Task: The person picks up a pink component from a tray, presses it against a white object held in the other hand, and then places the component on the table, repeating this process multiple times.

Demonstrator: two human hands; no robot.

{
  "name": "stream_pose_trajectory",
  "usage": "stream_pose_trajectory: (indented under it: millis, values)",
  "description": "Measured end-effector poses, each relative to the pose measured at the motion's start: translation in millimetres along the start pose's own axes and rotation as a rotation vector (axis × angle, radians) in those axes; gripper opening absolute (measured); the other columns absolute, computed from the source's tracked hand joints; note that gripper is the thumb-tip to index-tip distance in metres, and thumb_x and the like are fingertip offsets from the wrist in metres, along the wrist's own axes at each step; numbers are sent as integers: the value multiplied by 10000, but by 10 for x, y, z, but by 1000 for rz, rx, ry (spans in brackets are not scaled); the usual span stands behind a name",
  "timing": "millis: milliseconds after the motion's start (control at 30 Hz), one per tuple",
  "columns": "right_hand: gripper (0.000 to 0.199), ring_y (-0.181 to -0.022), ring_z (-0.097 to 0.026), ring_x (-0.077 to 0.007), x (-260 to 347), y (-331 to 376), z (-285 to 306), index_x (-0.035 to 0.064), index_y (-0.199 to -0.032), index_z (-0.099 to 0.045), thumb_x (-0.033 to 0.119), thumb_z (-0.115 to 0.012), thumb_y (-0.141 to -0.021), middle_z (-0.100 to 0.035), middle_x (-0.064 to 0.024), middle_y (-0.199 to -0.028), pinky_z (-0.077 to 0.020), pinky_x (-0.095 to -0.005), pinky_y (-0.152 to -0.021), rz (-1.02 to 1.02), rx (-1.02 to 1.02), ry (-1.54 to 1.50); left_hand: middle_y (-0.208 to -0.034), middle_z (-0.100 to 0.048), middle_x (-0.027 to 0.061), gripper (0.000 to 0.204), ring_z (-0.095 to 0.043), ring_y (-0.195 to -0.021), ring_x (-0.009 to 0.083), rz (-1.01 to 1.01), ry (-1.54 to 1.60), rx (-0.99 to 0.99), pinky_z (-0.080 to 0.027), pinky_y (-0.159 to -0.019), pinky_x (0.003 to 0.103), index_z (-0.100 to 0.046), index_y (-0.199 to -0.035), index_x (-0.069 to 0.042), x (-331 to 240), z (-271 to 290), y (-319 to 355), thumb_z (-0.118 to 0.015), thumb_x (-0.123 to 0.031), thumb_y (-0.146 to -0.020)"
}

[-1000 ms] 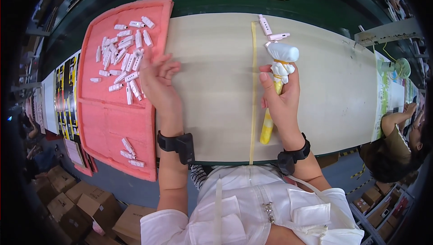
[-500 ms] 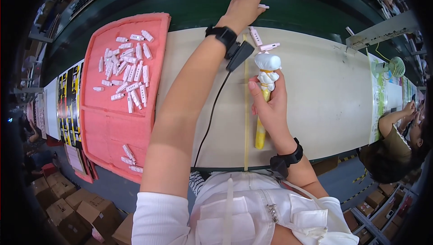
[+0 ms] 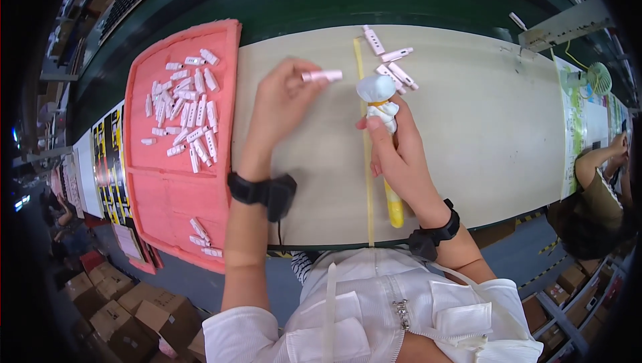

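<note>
Between the fingertips of my left hand (image 3: 284, 99) is a small pale pink stick-shaped device (image 3: 324, 76), held level above the table; the hand is slightly blurred. My right hand (image 3: 401, 152) is wrapped round a tool with a yellow handle (image 3: 395, 209) and a rounded head covered in white cloth (image 3: 376, 89), tied with a yellow band. The tool's head points away from me. Just beyond it, several similar pink devices (image 3: 397, 55) lie loose on the table.
To the left stands a pink foam tray (image 3: 157, 196) with many such devices (image 3: 190, 109) in its far part and a few (image 3: 199, 229) near its front edge. A dark green belt (image 3: 301, 2) runs along the far side. A small green fan (image 3: 598, 79) and another person's arm (image 3: 595, 162) are at the right.
My left hand has come back from over the green belt toward me and left, holding the device. The tool's head has shifted slightly left, and two more devices show beside it.
</note>
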State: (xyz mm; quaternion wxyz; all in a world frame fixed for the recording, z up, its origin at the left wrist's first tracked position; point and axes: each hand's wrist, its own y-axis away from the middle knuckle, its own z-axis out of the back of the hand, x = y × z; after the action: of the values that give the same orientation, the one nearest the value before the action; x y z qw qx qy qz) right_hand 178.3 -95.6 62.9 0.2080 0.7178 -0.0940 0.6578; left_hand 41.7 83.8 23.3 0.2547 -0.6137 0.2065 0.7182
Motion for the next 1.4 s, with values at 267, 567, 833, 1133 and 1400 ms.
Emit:
stream_pose_trajectory:
  millis: [267, 567, 833, 1133, 1400]
  values:
    - [485, -579, -541, -78, -124, 54, -152, 43, -1527, -364, 255, -465, -1103, -652, -79, -983, -456, -231, -548, 8, 137, 285, -1012, -737, 58, 178, -667, -973, 235, -306, -563, -267, -496, -912, 368, -728, -962, -39, 121, -225, 562, -813, -100, -818]
    - [515, -899, -690, -322, -147, 36, -208, -11, -1532, -331, 201, -483, -1088, -664, -240, -1067, -523, -376, -831, 138, 150, 611, -951, -738, 40, 187, -648, -938, 241, -266, -370, -267, -493, -864, 364, -791, -925, -71, 239, -169, 621, -833, -92, -744]
    - [503, -880, -687, -371, -112, 117, -269, -8, -1530, -337, 206, -467, -1094, -663, -245, -1090, -529, -387, -821, 279, -8, 626, -867, -739, 46, 163, -666, -868, 229, -290, -346, -258, -519, -816, 350, -811, -874, -71, 243, -189, 613, -838, -63, -713]
    - [484, -868, -690, -299, -173, 19, -254, -18, -1489, -375, 217, -497, -1084, -688, -201, -1116, -540, -392, -827, 114, 90, 645, -871, -738, 56, 172, -677, -858, 233, -275, -348, -258, -523, -812, 347, -805, -875, -60, 235, -187, 618, -842, -55, -707]
    - [407, -545, -502, -38, -169, -80, -155, 40, -1377, -478, 218, -622, -1040, -621, -16, -900, -395, -210, -433, 36, -116, 209, -1011, -768, 110, 136, -726, -987, 181, -130, 73, -83, -581, -886, 309, -765, -964, 17, 41, -308, 718, -795, 4, -831]
